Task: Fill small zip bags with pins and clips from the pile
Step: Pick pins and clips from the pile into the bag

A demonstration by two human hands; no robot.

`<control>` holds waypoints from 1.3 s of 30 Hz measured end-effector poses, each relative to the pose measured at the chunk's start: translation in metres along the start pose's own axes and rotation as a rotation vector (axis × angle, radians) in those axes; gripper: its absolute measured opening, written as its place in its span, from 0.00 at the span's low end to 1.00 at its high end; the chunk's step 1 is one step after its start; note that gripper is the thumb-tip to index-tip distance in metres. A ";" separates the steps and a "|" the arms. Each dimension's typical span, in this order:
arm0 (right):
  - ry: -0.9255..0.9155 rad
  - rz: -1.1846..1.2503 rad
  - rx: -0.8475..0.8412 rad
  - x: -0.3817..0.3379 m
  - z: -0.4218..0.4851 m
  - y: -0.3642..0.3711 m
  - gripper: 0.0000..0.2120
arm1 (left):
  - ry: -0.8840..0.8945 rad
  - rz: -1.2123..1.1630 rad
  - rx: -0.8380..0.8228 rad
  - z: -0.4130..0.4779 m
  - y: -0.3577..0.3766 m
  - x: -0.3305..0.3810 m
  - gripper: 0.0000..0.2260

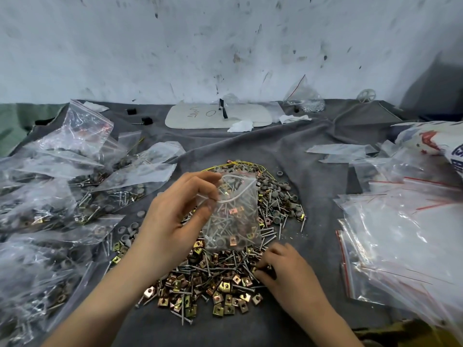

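Your left hand [175,216] holds a small zip bag [233,216] upright over the far half of the pile [213,284]. Thumb and curled fingers pinch its upper left edge near the zip. The bag's long axis runs from 12 to 6 o'clock, with the mouth at 12 and the bottom just above the heap. Pins and a few brass clips already fill its lower part. The mouth looks parted, though the clear film makes that hard to judge.

Your right hand [288,269] rests low on the pile at about 5 o'clock from the bag. Its fingers [265,267] curl down among the pins and clips. Whether they have closed on any pieces cannot be told.

From those fingers the bag's mouth lies at about 11 o'clock and higher up. The right hand is the nearer one to the loose parts, so the carry would likely go up and slightly left.

Filled bags [50,196] lie at 9 o'clock and empty bags [400,234] at 3 o'clock, all on a grey cloth [288,151].
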State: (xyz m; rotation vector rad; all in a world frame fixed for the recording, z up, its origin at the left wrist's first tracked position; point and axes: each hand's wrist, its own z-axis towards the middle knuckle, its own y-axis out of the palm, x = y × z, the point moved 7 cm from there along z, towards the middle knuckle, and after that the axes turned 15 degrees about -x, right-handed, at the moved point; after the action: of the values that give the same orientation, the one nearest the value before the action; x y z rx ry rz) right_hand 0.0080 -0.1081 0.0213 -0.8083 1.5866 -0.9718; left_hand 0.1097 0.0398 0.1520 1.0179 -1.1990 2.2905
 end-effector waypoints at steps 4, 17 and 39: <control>-0.026 -0.020 -0.019 -0.002 -0.001 0.002 0.09 | -0.003 0.001 0.002 -0.001 0.000 -0.001 0.03; -0.124 -0.025 0.075 -0.006 -0.006 -0.002 0.07 | 0.009 0.015 -0.009 -0.004 0.002 0.001 0.06; -0.308 1.285 0.177 -0.038 -0.029 -0.061 0.07 | -0.079 0.186 -0.138 -0.006 0.042 0.021 0.17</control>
State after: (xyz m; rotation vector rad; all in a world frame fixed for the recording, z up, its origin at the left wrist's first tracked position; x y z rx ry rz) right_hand -0.0107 -0.0963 0.0951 0.2491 1.3283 -0.0238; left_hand 0.0675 0.0202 0.1416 0.9915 -1.5194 2.2846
